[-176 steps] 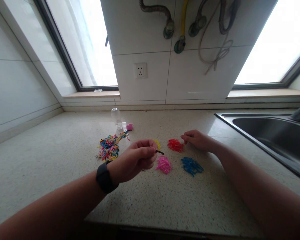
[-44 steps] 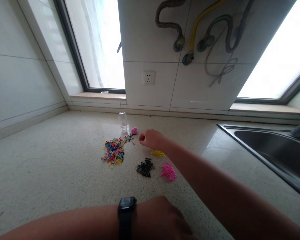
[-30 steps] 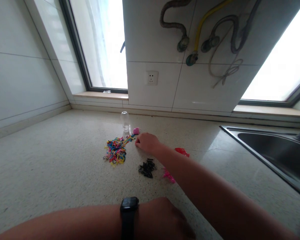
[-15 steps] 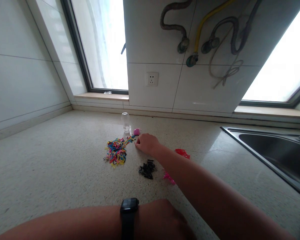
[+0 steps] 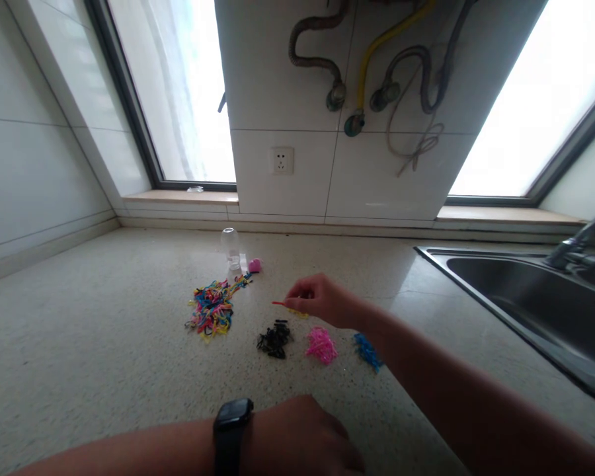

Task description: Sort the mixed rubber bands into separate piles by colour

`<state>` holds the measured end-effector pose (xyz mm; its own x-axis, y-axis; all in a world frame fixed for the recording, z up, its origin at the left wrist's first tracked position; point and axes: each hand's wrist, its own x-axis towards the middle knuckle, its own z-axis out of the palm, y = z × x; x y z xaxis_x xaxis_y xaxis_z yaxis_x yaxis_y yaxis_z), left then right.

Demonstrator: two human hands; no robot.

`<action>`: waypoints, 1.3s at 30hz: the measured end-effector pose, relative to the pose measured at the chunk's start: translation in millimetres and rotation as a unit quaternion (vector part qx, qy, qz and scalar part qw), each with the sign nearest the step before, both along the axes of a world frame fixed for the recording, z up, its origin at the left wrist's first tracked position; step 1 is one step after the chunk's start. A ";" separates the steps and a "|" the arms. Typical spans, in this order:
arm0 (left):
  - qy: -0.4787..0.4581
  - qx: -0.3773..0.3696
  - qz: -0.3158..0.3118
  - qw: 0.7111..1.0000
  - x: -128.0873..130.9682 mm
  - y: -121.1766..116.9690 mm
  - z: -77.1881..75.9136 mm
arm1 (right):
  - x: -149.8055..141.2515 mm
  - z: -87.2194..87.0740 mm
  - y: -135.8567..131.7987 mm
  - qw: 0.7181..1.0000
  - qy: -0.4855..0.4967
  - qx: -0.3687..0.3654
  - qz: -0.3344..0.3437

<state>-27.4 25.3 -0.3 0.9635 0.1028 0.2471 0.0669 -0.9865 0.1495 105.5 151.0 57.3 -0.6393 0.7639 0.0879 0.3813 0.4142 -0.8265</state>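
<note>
My right hand (image 5: pixel 318 299) is above the counter, thumb and forefinger pinching a small red rubber band (image 5: pixel 278 303) that juts out to the left. Just under that hand lie a few yellow rubber bands (image 5: pixel 298 313), partly covered. To its left spreads a mixed-colour heap of rubber bands (image 5: pixel 212 307). Nearer to me are a black pile (image 5: pixel 274 340), a pink pile (image 5: pixel 321 346) and a blue pile (image 5: pixel 367 352), the blue one partly behind my forearm. My left hand (image 5: pixel 305 433) rests at the bottom edge, its fingers hidden, a black watch (image 5: pixel 234 414) on the wrist.
A clear plastic bottle (image 5: pixel 231 249) stands upside down behind the mixed heap, with a pink cap (image 5: pixel 254 265) beside it. A steel sink (image 5: pixel 506 281) with a tap (image 5: pixel 582 237) is set into the counter on the right. A tiled wall with a socket (image 5: pixel 281 160) rises behind.
My right hand has moved right and nearer, away from the mixed heap, with a red rubber band now showing in its fingers. The view has turned slightly right; my left hand stays low.
</note>
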 end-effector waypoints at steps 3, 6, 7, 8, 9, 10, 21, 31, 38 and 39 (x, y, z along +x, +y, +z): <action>-0.005 0.003 0.003 1.000 1.1 -1.0 -1.2 | 29.0 -3.8 -22.8 0.995 0.076 -0.066 -0.028; -0.016 0.004 0.002 1.000 2.0 -1.0 -1.1 | 49.3 -4.3 -32.2 0.989 0.107 -0.085 -0.062; -0.020 0.006 0.000 1.000 2.1 -0.7 -0.9 | 53.4 -3.6 -31.9 0.988 0.112 -0.081 -0.075; -0.023 0.008 -0.001 1.000 2.1 -0.4 -0.7 | 56.4 -2.9 -30.3 0.986 0.118 -0.076 -0.088; -0.025 0.009 -0.002 1.000 2.1 -0.1 -0.6 | 58.4 -2.3 -28.0 0.985 0.124 -0.072 -0.099; -0.026 0.009 -0.002 1.000 2.1 0.3 -0.6 | 59.7 -2.1 -25.3 0.983 0.130 -0.069 -0.109; -0.008 -0.003 0.000 1.000 2.9 -2.4 8.5 | 58.7 -7.1 -19.9 0.957 0.224 -0.118 -0.143; 0.001 0.005 -0.007 1.000 2.1 -1.7 10.9 | 59.7 -13.3 -15.7 0.931 0.308 -0.147 -0.126; 0.013 0.007 -0.006 1.000 1.3 -2.0 13.5 | 61.4 -11.6 -14.7 0.930 0.310 -0.149 -0.130; 0.013 0.007 -0.006 1.000 1.3 -2.1 13.4 | 62.4 -11.9 -13.8 0.929 0.313 -0.147 -0.130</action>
<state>-26.1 23.2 13.1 0.9707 0.0870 0.2242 0.0576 -0.9893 0.1344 167.9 137.2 45.4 -0.3239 0.9352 0.1431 -0.1575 0.0958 -0.9829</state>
